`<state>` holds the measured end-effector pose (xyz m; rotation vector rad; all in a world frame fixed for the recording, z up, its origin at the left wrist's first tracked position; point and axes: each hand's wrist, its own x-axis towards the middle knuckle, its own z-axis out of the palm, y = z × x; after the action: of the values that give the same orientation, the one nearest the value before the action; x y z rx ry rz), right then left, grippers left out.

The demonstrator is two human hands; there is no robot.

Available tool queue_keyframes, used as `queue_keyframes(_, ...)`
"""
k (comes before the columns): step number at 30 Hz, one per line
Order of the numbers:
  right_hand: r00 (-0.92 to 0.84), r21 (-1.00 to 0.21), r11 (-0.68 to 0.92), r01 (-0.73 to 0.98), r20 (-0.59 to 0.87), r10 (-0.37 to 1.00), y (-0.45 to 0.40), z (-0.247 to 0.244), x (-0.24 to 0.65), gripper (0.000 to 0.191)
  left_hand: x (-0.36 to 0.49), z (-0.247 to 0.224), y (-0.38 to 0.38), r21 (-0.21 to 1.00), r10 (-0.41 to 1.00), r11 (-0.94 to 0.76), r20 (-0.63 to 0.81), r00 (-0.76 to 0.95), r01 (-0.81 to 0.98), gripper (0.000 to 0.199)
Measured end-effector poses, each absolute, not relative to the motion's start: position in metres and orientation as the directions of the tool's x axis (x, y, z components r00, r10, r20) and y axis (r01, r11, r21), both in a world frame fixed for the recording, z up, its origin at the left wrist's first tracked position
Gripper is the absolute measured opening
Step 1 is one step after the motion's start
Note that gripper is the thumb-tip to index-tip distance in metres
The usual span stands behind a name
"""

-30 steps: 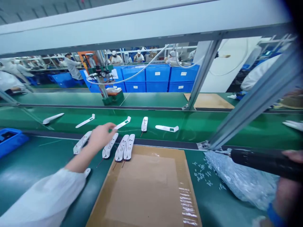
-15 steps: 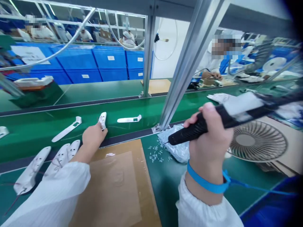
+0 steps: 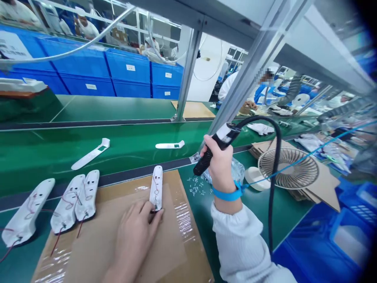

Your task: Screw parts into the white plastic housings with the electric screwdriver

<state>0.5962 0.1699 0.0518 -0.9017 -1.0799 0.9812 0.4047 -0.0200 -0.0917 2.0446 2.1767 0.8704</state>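
My left hand (image 3: 137,226) is over the brown cardboard sheet (image 3: 97,236), thumb and fingers closed on the lower end of a narrow white plastic housing (image 3: 157,181) with thin wires on it. In my right hand (image 3: 221,161) is a black electric screwdriver (image 3: 208,155), its cable arching behind. The screwdriver's nose points down and left, above small scattered screws (image 3: 196,185) and apart from the housing. A clear plastic bag (image 3: 238,169) lies partly hidden behind my right hand. A blue wrist strap (image 3: 226,193) circles my right wrist.
Several white housings with red wires (image 3: 66,204) lie at left. On the green belt (image 3: 132,137) lie two slim white pieces (image 3: 170,146). A metal post (image 3: 244,74) rises ahead. A round fan grille (image 3: 290,169) and blue bins (image 3: 350,236) are at right. Co-workers sit beyond.
My left hand has brought the white housing from the belt back onto the cardboard. The screwdriver now tilts more steeply in my right hand. The view has shifted.
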Motion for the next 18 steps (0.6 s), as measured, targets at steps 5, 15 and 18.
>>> queue_keyframes(5, 0.105, -0.96, 0.249, -0.132, 0.236, 0.966, 0.175, 0.028, 0.578, 0.04, 0.407, -0.093, -0.017, 0.416, 0.912, -0.058, 0.393, -0.122, 0.908, 0.021)
queue_keyframes(15, 0.123, -0.96, 0.256, -0.11, 0.243, 0.962, 0.175, 0.023, 0.576, 0.038, 0.41, -0.093, -0.018, 0.398, 0.907, -0.067, 0.407, -0.11, 0.915, 0.024)
queue_keyframes(18, 0.155, -0.953, 0.275, -0.127, 0.255, 0.955, 0.172, 0.031, 0.578, 0.037, 0.411, -0.089, -0.018, 0.384, 0.919, -0.059, 0.381, -0.1, 0.921, 0.023)
